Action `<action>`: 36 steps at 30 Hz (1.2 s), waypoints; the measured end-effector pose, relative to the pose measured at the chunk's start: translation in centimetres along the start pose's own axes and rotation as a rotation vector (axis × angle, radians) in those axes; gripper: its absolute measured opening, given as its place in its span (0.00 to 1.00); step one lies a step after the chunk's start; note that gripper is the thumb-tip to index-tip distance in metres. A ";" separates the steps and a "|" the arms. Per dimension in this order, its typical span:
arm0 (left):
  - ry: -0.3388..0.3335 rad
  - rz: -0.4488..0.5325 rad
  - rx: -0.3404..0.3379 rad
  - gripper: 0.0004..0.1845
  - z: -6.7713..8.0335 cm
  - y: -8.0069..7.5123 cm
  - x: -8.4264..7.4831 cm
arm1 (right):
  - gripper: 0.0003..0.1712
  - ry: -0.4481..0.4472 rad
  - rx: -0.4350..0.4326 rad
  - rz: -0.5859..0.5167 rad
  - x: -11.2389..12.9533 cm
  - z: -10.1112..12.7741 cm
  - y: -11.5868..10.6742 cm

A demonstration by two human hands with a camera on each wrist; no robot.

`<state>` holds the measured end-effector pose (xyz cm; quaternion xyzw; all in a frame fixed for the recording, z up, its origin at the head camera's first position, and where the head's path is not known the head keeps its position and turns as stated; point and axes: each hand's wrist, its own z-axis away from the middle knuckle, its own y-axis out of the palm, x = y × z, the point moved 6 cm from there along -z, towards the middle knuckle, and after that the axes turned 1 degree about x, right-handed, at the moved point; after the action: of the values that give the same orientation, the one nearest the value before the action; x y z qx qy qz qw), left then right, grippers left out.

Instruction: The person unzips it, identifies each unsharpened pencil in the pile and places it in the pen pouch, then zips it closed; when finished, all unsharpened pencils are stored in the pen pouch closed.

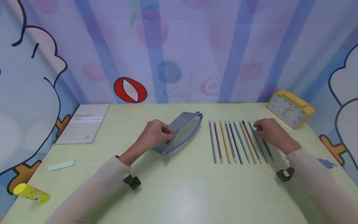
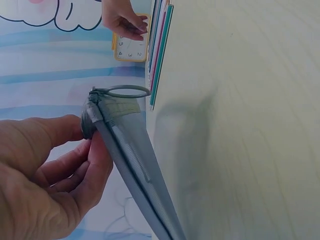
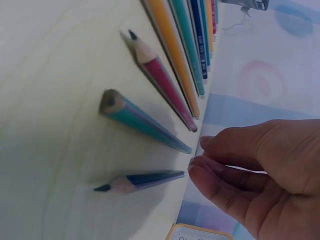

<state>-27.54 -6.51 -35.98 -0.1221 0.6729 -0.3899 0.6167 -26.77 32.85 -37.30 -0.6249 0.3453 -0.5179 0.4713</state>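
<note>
My left hand (image 1: 165, 134) grips the near end of a grey mesh pencil case (image 1: 185, 129), which lies slanted at the middle of the table. In the left wrist view, thumb and fingers of this hand (image 2: 90, 137) pinch the case's end (image 2: 131, 155) close to its ring pull (image 2: 127, 91). A row of several coloured pencils (image 1: 235, 141) lies to the right. My right hand (image 1: 258, 128) rests over the rightmost ones. Its loosely curled fingertips (image 3: 199, 172) touch the blunt end of a dark blue pencil (image 3: 145, 180), beside a teal pencil (image 3: 142, 122); I see no grip.
A yellow alarm clock (image 1: 291, 109) stands at the back right. A notebook (image 1: 84, 124) lies at the back left, a pale green strip (image 1: 61, 165) and a yellow glue stick (image 1: 31, 193) at the near left. A patterned curtain hangs behind the pale green table (image 1: 179, 189).
</note>
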 end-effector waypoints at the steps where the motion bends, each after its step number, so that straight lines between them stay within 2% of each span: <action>1: -0.001 0.002 -0.002 0.06 0.0 0.1 0.1 | 0.16 -0.003 0.000 0.005 0.0 -0.1 0.1; 7: -0.003 0.014 -0.011 0.06 -0.2 0.1 0.2 | 0.16 0.009 -0.004 0.022 -0.1 -0.5 0.3; 16: 0.008 0.014 -0.011 0.06 -0.2 0.1 0.1 | 0.18 0.092 0.049 0.034 -0.4 -0.6 0.9; 23: 0.001 0.005 -0.018 0.06 0.0 -0.2 -0.1 | 0.23 0.078 0.065 0.052 -0.1 -0.3 1.0; 29: -0.003 0.014 -0.016 0.06 0.2 -0.4 0.0 | 0.27 0.073 0.133 0.080 0.3 0.1 1.3; 36: -0.004 0.008 -0.019 0.06 0.3 -0.5 0.1 | 0.26 0.079 0.163 0.087 0.4 0.2 1.6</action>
<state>-27.42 -7.05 -35.72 -0.1259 0.6758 -0.3808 0.6184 -26.40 31.99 -38.67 -0.5479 0.3471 -0.5474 0.5288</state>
